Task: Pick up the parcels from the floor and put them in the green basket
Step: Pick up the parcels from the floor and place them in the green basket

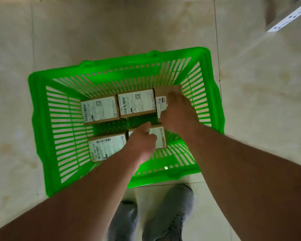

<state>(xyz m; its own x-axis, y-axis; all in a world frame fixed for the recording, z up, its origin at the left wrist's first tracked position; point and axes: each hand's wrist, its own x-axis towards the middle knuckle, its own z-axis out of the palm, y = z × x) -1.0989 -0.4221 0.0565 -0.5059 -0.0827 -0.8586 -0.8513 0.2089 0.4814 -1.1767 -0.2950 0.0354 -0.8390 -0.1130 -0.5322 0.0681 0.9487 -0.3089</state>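
**Both hands down in the basket, on the parcels**

The right hand (178, 113) reaches into the far right corner of the basket (40, 122) and lies over the top of a brown parcel (163, 94) there, fingers spread across its lid and white label. Whether the fingers are clamped on the box or only resting on it cannot be told, since the hand hides the box's edges.

The left hand (142, 142) is lower and nearer, on the near right parcel (161, 138). Its fingers are curled, with the forefinger stretched toward the gap between the two rows; a true grip cannot be made out.

Five parcels show in all, every one inside the basket on its perforated bottom. The far row holds three side by side: the left box (100, 110), the middle box (136, 103), and the one under the right hand, the last two touching. The near row holds two: a box (106, 147) at the left and the one under the left hand, just beside it. A strip of green bottom lies bare between the rows. All carry white barcode labels facing up.

The basket stands on pale floor tiles (94, 28). Two grey shoes (170, 211) stand just before its near rim. A white perforated rail (290, 14) crosses the upper right corner.
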